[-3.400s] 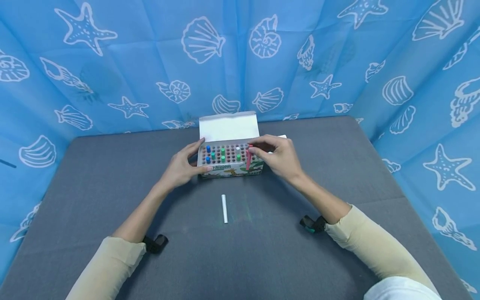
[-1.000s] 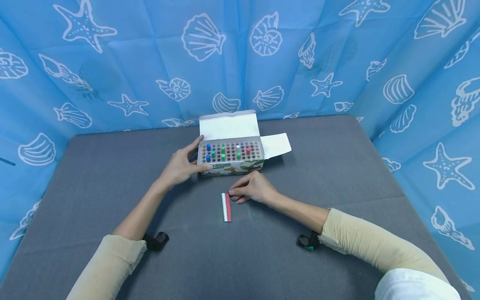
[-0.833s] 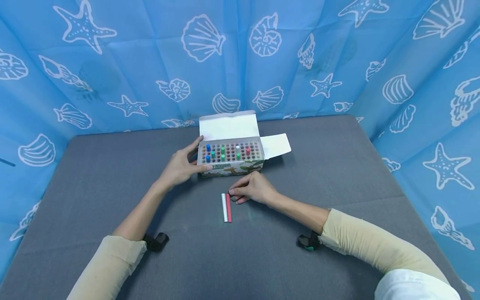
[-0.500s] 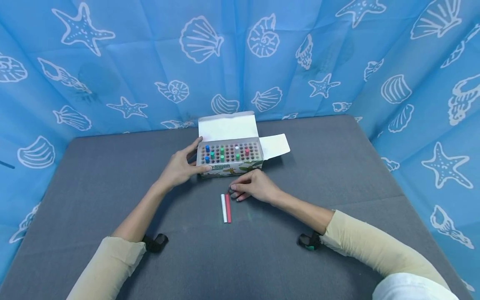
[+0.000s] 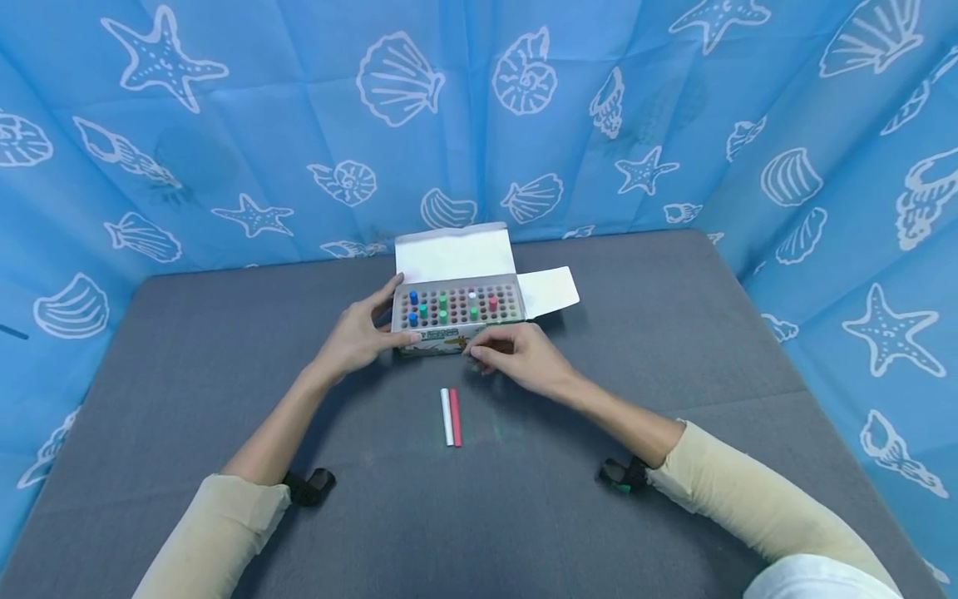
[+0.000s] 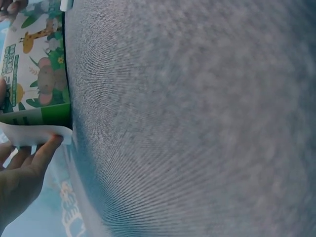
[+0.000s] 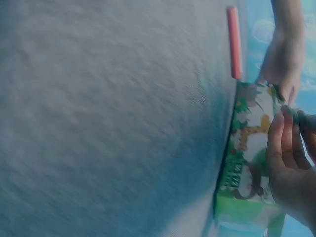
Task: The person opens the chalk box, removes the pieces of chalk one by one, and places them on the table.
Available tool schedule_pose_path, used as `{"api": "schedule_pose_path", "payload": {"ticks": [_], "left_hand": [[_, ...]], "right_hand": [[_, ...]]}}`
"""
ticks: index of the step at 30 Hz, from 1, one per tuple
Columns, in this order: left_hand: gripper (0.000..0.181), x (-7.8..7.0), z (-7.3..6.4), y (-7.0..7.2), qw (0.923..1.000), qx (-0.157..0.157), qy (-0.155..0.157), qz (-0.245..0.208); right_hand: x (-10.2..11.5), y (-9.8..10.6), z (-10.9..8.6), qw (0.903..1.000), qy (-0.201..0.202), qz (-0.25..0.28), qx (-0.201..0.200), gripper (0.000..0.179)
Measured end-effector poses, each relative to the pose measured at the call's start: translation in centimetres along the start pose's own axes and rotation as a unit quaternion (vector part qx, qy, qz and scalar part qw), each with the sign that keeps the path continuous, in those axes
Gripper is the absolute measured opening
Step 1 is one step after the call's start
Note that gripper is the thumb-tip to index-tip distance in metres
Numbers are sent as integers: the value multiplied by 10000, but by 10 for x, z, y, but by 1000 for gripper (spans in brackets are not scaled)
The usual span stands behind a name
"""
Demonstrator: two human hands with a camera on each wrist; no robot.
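A printed chalk box (image 5: 437, 344) stands with its lid up and a holed tray inside. Blue (image 5: 413, 298), green (image 5: 443, 317), white (image 5: 472, 296) and red (image 5: 493, 304) chalk tops stick out of several holes. My left hand (image 5: 358, 334) grips the box's left end, thumb at the front; the left wrist view shows fingers against a white flap (image 6: 34, 133). My right hand (image 5: 530, 362) hovers before the front panel, fingers loosely bent with nothing visible between them. Nearer me, a white chalk stick (image 5: 446, 418) and a red chalk stick (image 5: 456, 418) lie side by side.
The raised white lid (image 5: 452, 255) leans back at the rear of the box. Another white flap (image 5: 549, 291) juts out to the right. Grey cloth (image 5: 479, 524) covers the table, and a blue shell-print curtain (image 5: 299, 108) hangs behind.
My right hand drew a red chalk stick from the box, laid it beside the white one and released it. It has since moved up toward the box. My left hand stays put.
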State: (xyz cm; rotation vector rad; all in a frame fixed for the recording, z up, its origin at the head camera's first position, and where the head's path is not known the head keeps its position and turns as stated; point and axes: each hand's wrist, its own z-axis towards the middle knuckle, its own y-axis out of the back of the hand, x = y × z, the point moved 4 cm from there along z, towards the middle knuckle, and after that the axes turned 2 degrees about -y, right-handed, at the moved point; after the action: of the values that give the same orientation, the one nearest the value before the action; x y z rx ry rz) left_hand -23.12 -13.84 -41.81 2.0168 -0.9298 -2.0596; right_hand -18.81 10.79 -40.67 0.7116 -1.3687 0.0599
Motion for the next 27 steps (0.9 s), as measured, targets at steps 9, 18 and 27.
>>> {"api": "schedule_pose_path", "payload": {"ticks": [9, 18, 27], "left_hand": [[96, 0, 0, -1, 10000, -18, 1, -72], [96, -1, 3, -2, 9999, 6, -22, -107], [96, 2, 0, -2, 10000, -27, -28, -90]], "right_hand": [[10, 22, 3, 9988, 214, -257, -349, 14], [16, 42, 7, 9961, 264, -551, -629, 15], [16, 53, 15, 9924, 238, -913, -791, 18]]}}
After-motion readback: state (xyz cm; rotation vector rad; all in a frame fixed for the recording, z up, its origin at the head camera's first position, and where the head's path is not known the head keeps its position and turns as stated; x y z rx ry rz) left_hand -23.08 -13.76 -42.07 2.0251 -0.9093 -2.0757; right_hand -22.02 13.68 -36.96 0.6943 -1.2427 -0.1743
